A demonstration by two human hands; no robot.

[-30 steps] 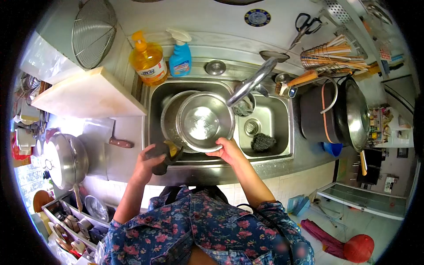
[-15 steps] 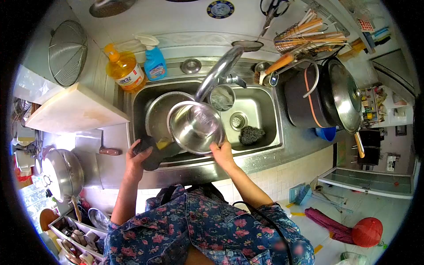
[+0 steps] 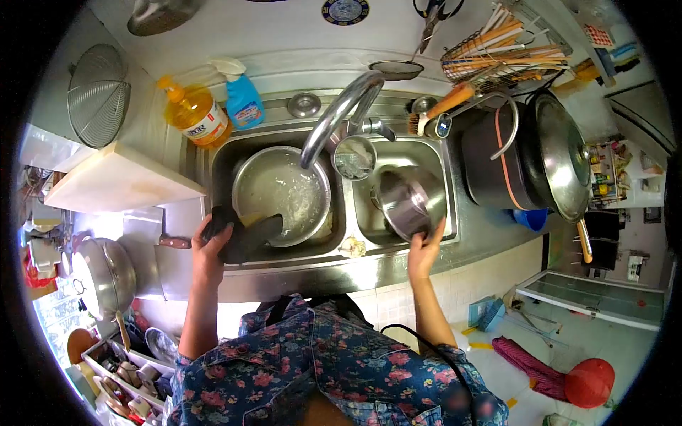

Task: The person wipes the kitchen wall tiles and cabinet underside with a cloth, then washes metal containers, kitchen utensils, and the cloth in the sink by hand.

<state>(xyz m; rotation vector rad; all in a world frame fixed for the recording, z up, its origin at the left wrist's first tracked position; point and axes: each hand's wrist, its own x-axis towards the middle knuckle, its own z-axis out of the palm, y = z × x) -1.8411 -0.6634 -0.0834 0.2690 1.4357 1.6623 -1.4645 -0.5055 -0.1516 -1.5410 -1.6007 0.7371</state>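
Note:
My left hand (image 3: 212, 245) is closed on a dark cloth-like item (image 3: 249, 238) at the front left of the sink. Behind that item, a larger steel basin (image 3: 280, 192) with water stands in the left sink bowl. Over the right sink bowl, my right hand (image 3: 426, 248) grips the front rim of a tilted steel bowl (image 3: 412, 202). The tap (image 3: 341, 106) hangs above, between the two sides. A metal cup (image 3: 354, 157) sits under the tap's base. A small pale piece (image 3: 352, 247) lies on the divider near the front edge.
Behind the sink stand a yellow soap bottle (image 3: 197, 117) and a blue spray bottle (image 3: 244, 99). A cutting board (image 3: 117, 177) and a cleaver handle (image 3: 175, 242) are at the left. To the right are a brush (image 3: 444, 103), a dark pot (image 3: 497, 153) and a lid (image 3: 561, 156).
My right hand has carried the steel bowl rightward from over the left basin to the right sink bowl. The basin's inside and the pale piece now show. My left hand still holds the dark item.

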